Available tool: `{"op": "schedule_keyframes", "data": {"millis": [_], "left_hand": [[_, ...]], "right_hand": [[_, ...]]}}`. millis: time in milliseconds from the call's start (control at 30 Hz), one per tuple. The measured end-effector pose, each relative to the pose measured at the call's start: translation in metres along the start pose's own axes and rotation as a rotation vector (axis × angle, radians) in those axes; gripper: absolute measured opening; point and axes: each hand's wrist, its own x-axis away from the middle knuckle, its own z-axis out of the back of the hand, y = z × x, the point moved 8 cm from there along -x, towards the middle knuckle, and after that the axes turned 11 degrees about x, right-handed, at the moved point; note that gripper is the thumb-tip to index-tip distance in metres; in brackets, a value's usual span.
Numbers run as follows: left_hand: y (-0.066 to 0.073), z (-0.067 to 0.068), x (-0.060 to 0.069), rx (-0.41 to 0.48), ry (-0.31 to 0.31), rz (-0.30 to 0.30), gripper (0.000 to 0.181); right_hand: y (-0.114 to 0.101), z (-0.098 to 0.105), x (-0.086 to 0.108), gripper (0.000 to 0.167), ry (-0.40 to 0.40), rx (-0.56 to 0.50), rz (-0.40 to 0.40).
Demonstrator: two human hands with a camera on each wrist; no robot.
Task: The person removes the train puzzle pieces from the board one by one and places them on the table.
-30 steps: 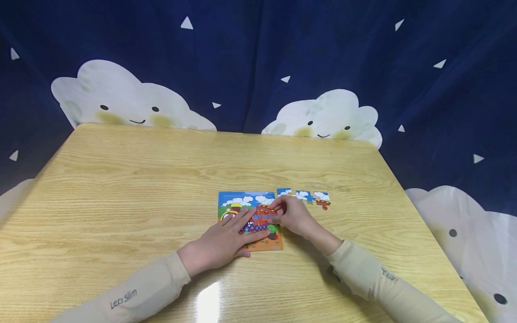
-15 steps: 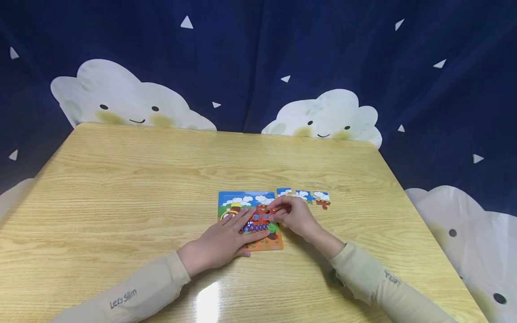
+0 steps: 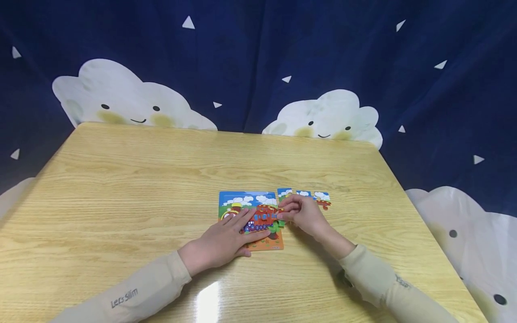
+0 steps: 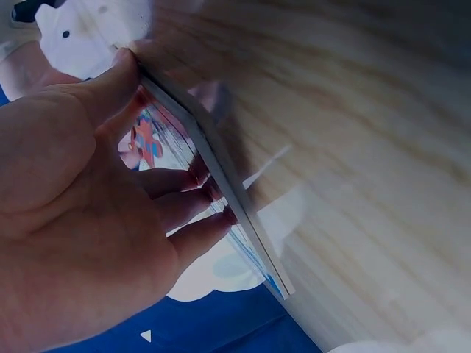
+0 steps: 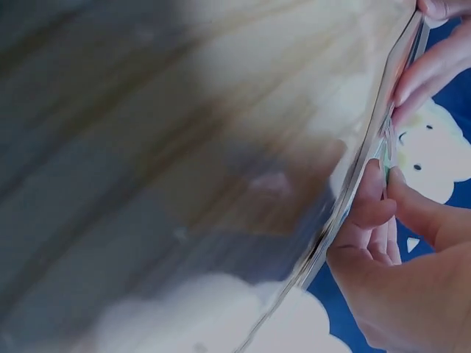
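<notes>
The puzzle board (image 3: 262,246) lies flat near the middle of the wooden table (image 3: 141,193), sky at the far edge, orange ground toward the person. The printed train (image 3: 261,219) has its long axis left to right, engine facing left. The left hand (image 3: 220,244) rests across the board, fingers extended and spread, gripping nothing. The right hand (image 3: 304,215) pinches a puzzle piece (image 3: 281,223) at the board's right edge; fingers cover part of it, so its long axis cannot be judged reliably. Loose pieces (image 3: 304,194) sit in a row beside the far right corner. Open wood extends left of the board and beyond its far edge, to the curtain (image 3: 161,54).
</notes>
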Motion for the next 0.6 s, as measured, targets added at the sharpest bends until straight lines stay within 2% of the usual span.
{"op": "schedule_keyframes", "data": {"millis": [133, 367, 600], "left_hand": [[0.000, 0.000, 0.000, 0.004, -0.002, 0.002, 0.055], [0.001, 0.001, 0.000, 0.008, -0.005, -0.002, 0.055], [0.001, 0.001, 0.000, -0.006, 0.001, -0.008, 0.055]], "right_hand": [[0.015, 0.013, 0.003, 0.018, 0.009, -0.006, -0.058], [0.035, 0.042, 0.011, 0.020, 0.065, 0.032, -0.047], [0.053, 0.069, 0.022, 0.028, 0.125, 0.092, -0.087]]}}
